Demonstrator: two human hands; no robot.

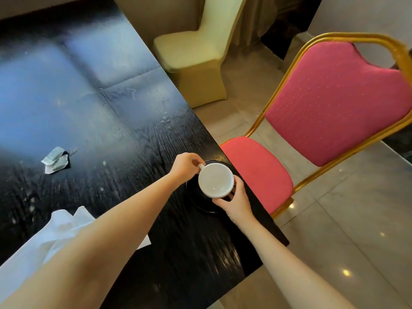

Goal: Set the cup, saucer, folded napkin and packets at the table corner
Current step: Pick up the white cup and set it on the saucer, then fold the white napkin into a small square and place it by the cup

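Note:
A white cup (pixel 215 179) stands upright and empty on a black saucer (pixel 196 198) near the right edge of the dark table (pixel 111 121). My left hand (pixel 186 167) pinches the cup's handle at its far left side. My right hand (pixel 234 202) grips the cup's near right wall, partly over the saucer. A white napkin (pixel 60 230) lies rumpled at the near left, partly hidden under my left forearm. Pale green packets (pixel 55 160) lie loose farther left on the table.
A pink chair with a gold frame (pixel 323 112) stands right beside the table edge by the saucer. A cream-covered chair (pixel 200 52) stands farther back. The tiled floor (pixel 356 230) is at the right.

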